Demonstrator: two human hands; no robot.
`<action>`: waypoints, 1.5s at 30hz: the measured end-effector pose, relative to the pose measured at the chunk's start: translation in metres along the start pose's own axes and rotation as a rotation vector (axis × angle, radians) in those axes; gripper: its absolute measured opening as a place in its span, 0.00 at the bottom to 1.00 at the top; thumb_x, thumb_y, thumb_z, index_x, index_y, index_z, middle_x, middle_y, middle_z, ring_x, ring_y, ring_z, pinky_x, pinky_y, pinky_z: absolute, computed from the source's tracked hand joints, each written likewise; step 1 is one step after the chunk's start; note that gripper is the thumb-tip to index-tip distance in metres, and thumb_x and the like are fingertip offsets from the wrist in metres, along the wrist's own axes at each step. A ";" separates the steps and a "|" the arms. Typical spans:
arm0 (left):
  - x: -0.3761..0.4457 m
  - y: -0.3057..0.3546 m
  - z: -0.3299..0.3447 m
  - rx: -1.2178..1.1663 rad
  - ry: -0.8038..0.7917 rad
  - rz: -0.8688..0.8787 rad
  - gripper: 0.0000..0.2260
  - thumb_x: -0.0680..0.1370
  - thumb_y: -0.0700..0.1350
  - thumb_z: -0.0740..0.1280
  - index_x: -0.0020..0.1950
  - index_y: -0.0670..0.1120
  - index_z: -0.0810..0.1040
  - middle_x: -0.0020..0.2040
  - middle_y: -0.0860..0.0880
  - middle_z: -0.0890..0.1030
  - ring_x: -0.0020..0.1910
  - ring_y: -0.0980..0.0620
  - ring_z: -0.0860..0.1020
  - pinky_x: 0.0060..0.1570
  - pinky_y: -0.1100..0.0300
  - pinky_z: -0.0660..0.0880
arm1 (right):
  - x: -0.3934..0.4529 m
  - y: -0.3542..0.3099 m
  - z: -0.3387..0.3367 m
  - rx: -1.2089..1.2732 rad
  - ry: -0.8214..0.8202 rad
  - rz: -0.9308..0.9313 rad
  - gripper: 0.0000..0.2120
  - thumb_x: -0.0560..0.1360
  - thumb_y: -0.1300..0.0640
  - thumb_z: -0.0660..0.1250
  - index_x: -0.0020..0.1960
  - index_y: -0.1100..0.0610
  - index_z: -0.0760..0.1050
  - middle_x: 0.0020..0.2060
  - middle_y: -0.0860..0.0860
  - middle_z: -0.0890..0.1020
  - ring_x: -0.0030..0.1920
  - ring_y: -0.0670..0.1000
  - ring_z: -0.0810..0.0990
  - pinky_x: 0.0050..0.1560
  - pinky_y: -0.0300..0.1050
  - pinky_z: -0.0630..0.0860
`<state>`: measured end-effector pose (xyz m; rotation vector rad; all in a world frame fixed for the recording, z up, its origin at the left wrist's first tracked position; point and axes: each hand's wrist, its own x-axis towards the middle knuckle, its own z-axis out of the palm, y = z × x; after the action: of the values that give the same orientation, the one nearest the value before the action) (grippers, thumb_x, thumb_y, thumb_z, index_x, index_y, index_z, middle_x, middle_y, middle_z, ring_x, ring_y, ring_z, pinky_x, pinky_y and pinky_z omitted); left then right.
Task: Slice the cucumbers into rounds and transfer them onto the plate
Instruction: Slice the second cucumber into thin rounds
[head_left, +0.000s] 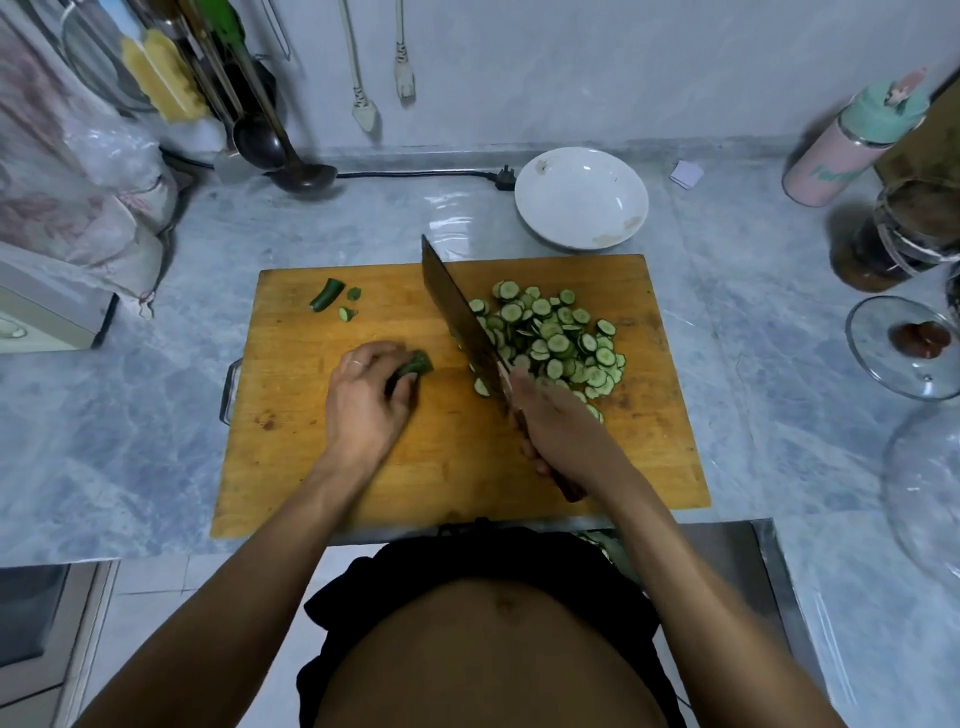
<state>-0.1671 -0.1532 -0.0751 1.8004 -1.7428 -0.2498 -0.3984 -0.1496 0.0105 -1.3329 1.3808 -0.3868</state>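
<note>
On the wooden cutting board (322, 467), my left hand (366, 400) grips a short cucumber stub (415, 364) near the board's middle left. My right hand (558, 428) grips the handle of a cleaver (460, 317), whose blade angles up and away beside a heap of cucumber rounds (553, 340) on the board's right half. Cut-off cucumber ends (328, 294) lie at the board's far left. A white plate (582, 197) with nothing on it stands just behind the board.
A glass lid (904, 345) and a dark jar (904, 234) stand at the right. A pink bottle (852, 145) sits at the back right. Ladles (291, 161), a power cord (415, 174) and plastic bags (88, 171) crowd the back left. The counter edge runs just below the board.
</note>
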 end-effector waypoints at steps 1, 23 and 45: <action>0.001 -0.006 0.001 -0.006 -0.031 -0.017 0.12 0.74 0.41 0.73 0.58 0.43 0.82 0.57 0.46 0.79 0.57 0.45 0.76 0.56 0.51 0.75 | 0.002 -0.001 0.006 -0.023 -0.018 -0.006 0.36 0.79 0.31 0.46 0.37 0.62 0.72 0.28 0.57 0.73 0.25 0.52 0.72 0.26 0.39 0.68; 0.003 -0.015 0.034 -0.244 0.039 -0.074 0.10 0.78 0.42 0.70 0.58 0.41 0.83 0.58 0.43 0.78 0.55 0.48 0.78 0.57 0.68 0.71 | 0.005 -0.007 0.032 -0.182 -0.061 -0.107 0.32 0.80 0.34 0.45 0.32 0.57 0.65 0.25 0.53 0.70 0.23 0.48 0.70 0.32 0.46 0.69; -0.003 -0.020 0.040 -0.239 0.081 -0.031 0.10 0.76 0.39 0.72 0.58 0.42 0.83 0.58 0.44 0.79 0.57 0.47 0.79 0.59 0.65 0.73 | 0.025 -0.002 0.054 -0.093 0.069 0.009 0.33 0.81 0.35 0.43 0.30 0.57 0.67 0.26 0.56 0.73 0.27 0.54 0.74 0.30 0.45 0.71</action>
<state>-0.1719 -0.1637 -0.1184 1.6425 -1.5594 -0.3758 -0.3453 -0.1481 -0.0170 -1.3996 1.4767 -0.3688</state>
